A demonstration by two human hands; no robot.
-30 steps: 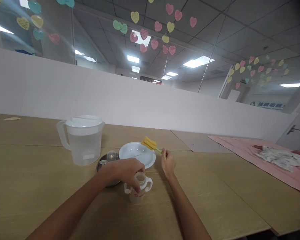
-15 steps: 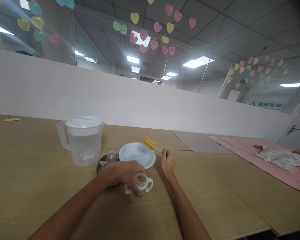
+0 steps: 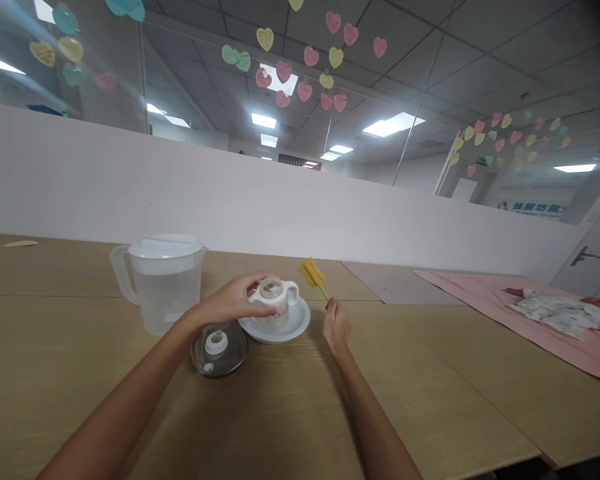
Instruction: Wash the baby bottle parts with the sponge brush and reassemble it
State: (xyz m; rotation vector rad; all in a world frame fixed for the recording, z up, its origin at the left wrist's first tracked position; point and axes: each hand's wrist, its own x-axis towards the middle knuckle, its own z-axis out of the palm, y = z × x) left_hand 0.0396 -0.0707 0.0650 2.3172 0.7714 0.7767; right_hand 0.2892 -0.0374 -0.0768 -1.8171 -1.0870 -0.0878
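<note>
Gripping the two-handled baby bottle [image 3: 279, 315] between thumb and fingers, our left hand [image 3: 245, 299] holds it upright over the white bowl [image 3: 296, 332]; we cannot tell whether its base touches. Half a second ago it was nearer the tabletop's near edge, so bottle and bowl are now together. Our right hand [image 3: 337, 327] pinches the green handle of the yellow sponge brush [image 3: 312, 272], its head now raised clear of the bowl's rim. Just left of the bowl, a metal dish [image 3: 234, 361] holds a white nipple collar [image 3: 216, 343]. Behind stands a lidded pitcher [image 3: 166, 300]. Pink cloth [image 3: 455, 293] covers the wooden tabletop's [image 3: 280, 420] far right corner; beyond the far edge, a white wall [image 3: 280, 213] carries glass with heart-shaped notes [image 3: 311, 56].
</note>
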